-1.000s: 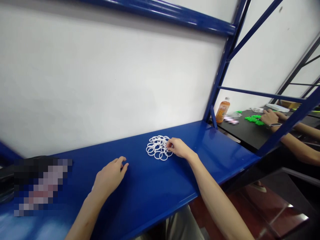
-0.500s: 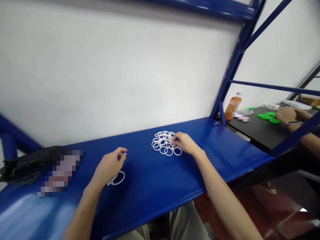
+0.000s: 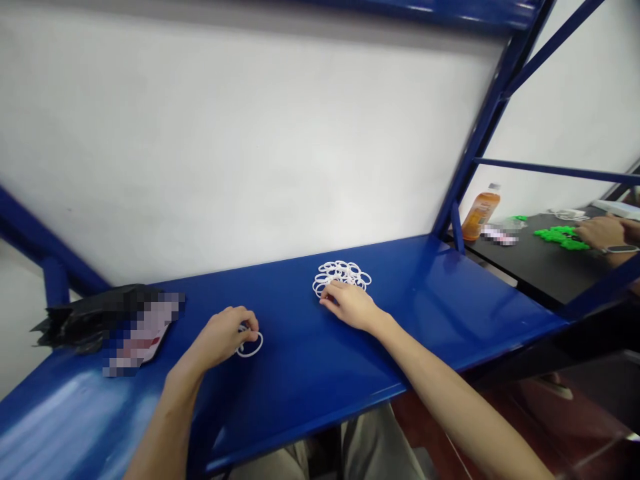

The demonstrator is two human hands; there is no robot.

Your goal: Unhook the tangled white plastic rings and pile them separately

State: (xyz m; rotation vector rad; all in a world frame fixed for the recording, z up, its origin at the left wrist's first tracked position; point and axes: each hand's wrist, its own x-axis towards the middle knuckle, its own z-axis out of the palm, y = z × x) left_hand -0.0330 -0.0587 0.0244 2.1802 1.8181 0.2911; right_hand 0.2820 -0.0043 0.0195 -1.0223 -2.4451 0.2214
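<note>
On the blue table lies a cluster of thin white rings, overlapping one another. My right hand rests over the near side of this cluster, its fingers curled down and covering part of it. Whatever sits under those fingertips is hidden. Further left, a separate white ring lies by my left hand. The thumb and fingers of that hand close on its upper edge. Another bit of white shows between those fingers, partly hidden.
A black plastic bag and a blurred-out flat packet lie on the table's left. Blue frame posts rise at the right. Beyond them, another person's hand is by green pieces near an orange bottle.
My left hand has lowered and closed onto the separate ring. My right hand has shifted from the cluster's right side to its near side. The view has turned slightly left.
</note>
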